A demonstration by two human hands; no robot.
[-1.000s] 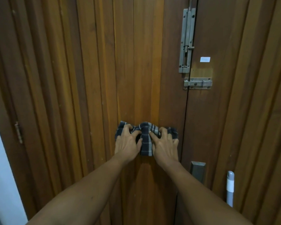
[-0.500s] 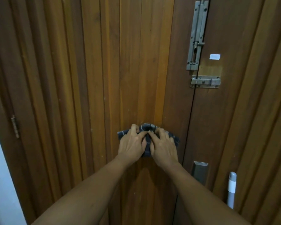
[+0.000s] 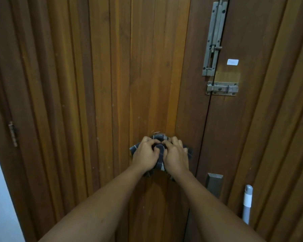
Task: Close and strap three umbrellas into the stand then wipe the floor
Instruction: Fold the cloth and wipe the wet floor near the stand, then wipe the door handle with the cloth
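Both hands work one dark checked cloth (image 3: 160, 151) against a wooden plank surface (image 3: 112, 84). Left hand (image 3: 145, 154) and right hand (image 3: 176, 156) sit side by side, knuckles nearly touching, fingers curled in and bunching the fabric between them. Each hand is clamped on the cloth; fingertips dig into the folds at the middle.

Cloth pokes out above the knuckles, to the left of the left hand and to the right of the right hand. A strip hangs down between the two palms toward the wrists.

Up and to the right of the grip: a tall metal slide bolt (image 3: 213, 39), a shorter horizontal bolt (image 3: 222, 88) under it, and a small white sticker (image 3: 232, 62) beside them. Below and right of the grip: a recessed metal plate (image 3: 214, 184). Further right, a grey-and-white pole (image 3: 247, 203) stands upright. Far left of the grip, a hinge (image 3: 13, 133) and a pale wall (image 3: 2, 198).

Umbrellas and stand are out of frame.
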